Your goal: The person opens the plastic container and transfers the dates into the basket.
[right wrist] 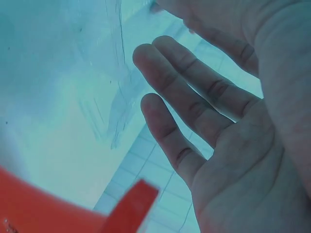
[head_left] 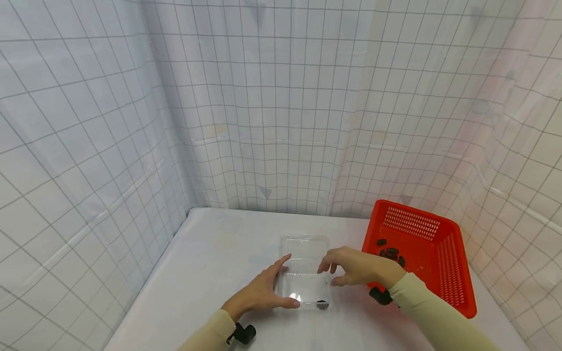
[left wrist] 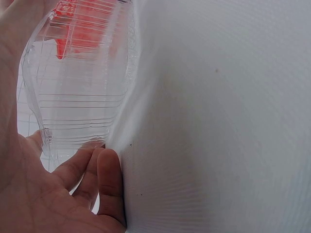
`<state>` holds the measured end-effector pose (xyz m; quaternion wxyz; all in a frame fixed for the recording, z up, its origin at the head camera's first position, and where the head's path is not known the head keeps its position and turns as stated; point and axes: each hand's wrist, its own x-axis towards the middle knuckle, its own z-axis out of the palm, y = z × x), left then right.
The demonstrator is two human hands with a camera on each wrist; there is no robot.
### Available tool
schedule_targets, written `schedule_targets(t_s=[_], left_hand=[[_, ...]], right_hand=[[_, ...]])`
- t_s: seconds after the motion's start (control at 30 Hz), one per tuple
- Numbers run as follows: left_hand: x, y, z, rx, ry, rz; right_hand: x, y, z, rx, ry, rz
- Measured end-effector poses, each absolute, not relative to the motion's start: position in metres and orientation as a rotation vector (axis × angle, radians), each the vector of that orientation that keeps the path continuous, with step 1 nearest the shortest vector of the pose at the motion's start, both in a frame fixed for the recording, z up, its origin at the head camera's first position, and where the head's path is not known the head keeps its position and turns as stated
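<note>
A clear plastic box [head_left: 303, 273] lies on the white table, with a small dark oval piece [head_left: 322, 304] inside its near right corner. My left hand [head_left: 261, 291] holds the box at its near left corner, thumb along the near edge and fingers at the left side. In the left wrist view, the fingers [left wrist: 110, 179] of this hand bend against the clear wall, little finger down on the tabletop. Over the box's right edge hovers my right hand [head_left: 351, 267], fingers relaxed and apart, nothing visible between them. The right wrist view shows its bare fingers [right wrist: 165, 124].
A red perforated basket [head_left: 454, 258] stands on the right, partly behind the right forearm. Several small dark oval pieces [head_left: 390, 253] lie in its left part. White gridded curtains [head_left: 272, 122] enclose the table [head_left: 193, 273] at the back and sides.
</note>
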<state>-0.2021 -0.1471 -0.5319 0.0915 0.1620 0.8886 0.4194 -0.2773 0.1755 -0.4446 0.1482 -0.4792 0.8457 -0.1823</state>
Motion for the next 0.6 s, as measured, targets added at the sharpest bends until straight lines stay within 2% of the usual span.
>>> schedule_targets(t_s=[0.6], left_hand=[[-0.201,-0.148,-0.53,0.489,2.648,1.23]], right_hand=[[-0.272,0.138,-0.457,-1.297,2.308,-0.371]])
